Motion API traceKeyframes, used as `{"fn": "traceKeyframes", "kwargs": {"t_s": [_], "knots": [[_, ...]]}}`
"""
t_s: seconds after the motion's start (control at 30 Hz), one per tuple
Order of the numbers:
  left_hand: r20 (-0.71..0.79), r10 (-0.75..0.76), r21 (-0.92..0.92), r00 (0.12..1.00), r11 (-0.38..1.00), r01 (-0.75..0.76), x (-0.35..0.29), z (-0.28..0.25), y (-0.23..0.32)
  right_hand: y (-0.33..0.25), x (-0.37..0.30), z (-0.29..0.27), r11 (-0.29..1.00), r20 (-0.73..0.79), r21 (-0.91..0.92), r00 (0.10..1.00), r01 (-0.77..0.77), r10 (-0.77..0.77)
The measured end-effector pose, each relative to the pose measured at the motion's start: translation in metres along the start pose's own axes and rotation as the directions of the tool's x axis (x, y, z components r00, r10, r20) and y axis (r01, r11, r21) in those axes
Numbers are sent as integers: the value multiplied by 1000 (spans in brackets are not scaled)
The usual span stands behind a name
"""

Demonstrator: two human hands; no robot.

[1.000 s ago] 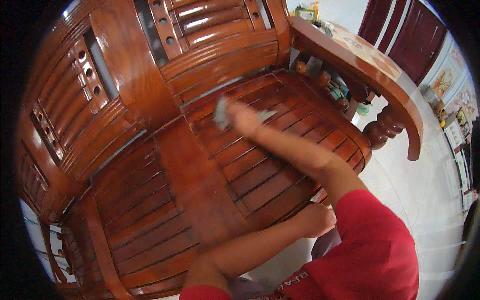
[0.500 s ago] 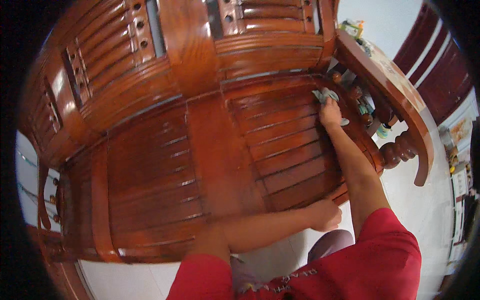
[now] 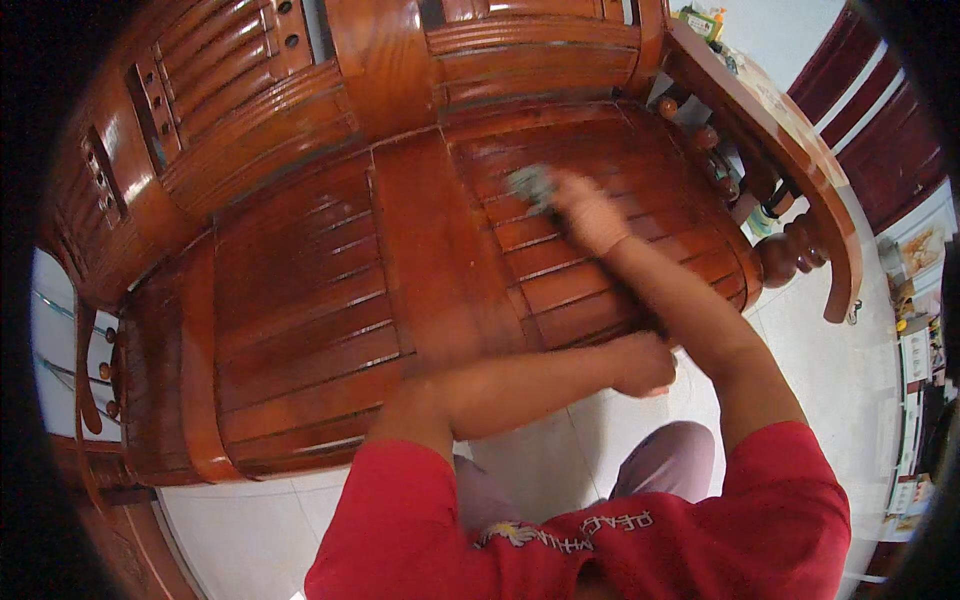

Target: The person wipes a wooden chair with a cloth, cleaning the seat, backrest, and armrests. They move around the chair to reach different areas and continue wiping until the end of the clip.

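A grey-green cloth (image 3: 530, 188) is bunched in my right hand (image 3: 592, 212), which is closed on it. Hand and cloth, both blurred, are over the right part of the slatted seat (image 3: 590, 290) of a reddish-brown wooden bench. My left forearm lies across the front of the seat, pointing right. At its end my left hand (image 3: 643, 364) is curled closed near the seat's front edge, beneath my right forearm, and nothing shows in it.
The bench's carved backrest (image 3: 385, 70) rises at the far side. On the right, a curved armrest (image 3: 790, 130) has turned wooden spindles (image 3: 790, 262) below it. Small items (image 3: 705, 22) stand beyond that armrest. Pale floor tiles (image 3: 270, 525) show in front.
My right hand has swept the cloth leftward from beside the right armrest toward the middle of the seat. My left hand is still curled; the view has shifted slightly.
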State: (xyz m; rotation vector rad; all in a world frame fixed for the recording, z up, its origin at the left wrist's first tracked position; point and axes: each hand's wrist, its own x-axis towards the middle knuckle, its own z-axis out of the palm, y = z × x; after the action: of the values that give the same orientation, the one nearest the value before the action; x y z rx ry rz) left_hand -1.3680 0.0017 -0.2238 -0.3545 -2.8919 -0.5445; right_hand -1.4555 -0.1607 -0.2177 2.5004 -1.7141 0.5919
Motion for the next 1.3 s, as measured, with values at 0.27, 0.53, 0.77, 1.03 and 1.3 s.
{"fn": "traceKeyframes", "kwargs": {"t_s": [0.27,0.53,0.77,1.03,1.3], "knots": [[-87,3,-25,996,1000,-5,3,11,4,-17,-74,-27,993,-56,-26,992,-114,112],[27,12,-99,1000,995,-9,-63,-46,70,-47,-69,-57,293,341,846,875,-445,344],[-536,-842,-541,-66,282,793,-202,-96,-33,-93,-51,-37,947,119,98,948,-307,295],[-442,-894,-581,-80,216,785,-204,-89,-50,-74,-124,-70,948,-9,287,990,136,-139],[-407,-904,-556,-127,135,820,-193,-93,-49,87,-269,-267,812,-717,156,501,-562,485]]}}
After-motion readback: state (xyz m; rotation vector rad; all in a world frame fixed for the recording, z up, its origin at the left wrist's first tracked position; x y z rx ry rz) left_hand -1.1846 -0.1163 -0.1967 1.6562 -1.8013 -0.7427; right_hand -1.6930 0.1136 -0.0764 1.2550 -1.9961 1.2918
